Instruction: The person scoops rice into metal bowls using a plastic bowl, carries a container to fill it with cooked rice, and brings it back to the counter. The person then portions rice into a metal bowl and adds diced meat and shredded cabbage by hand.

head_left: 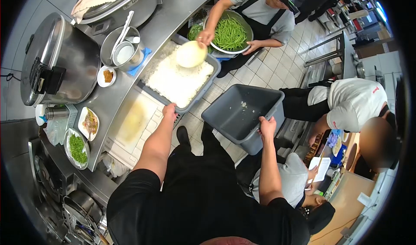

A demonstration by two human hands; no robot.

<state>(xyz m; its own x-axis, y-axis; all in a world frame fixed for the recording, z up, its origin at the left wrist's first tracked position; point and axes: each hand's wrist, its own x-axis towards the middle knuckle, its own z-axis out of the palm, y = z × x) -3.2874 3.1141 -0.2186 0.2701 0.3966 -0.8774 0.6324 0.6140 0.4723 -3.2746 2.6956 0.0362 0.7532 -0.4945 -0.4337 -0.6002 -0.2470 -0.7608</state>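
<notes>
My left hand (170, 110) is closed on the near rim of a grey tub filled with white rice (167, 82). The tub's wall (211, 78) shows on its right side. In my right hand (267, 127) is the rim of a second grey tub (242, 132), tilted, with a few rice grains on its bottom. Over the rice, a co-worker's hand (208, 37) holds a pale yellow bowl (190, 54). The co-worker's other hand (251, 47) is at a large metal bowl of green beans (229, 32).
On the left steel counter stand a large cooker (73, 63), a metal pot with ladles (106, 43), a small sauce dish (106, 76) and a bowl of chopped greens (77, 148). A white lidded bin (130, 119) sits below. Two co-workers (353, 104) work at the right counter.
</notes>
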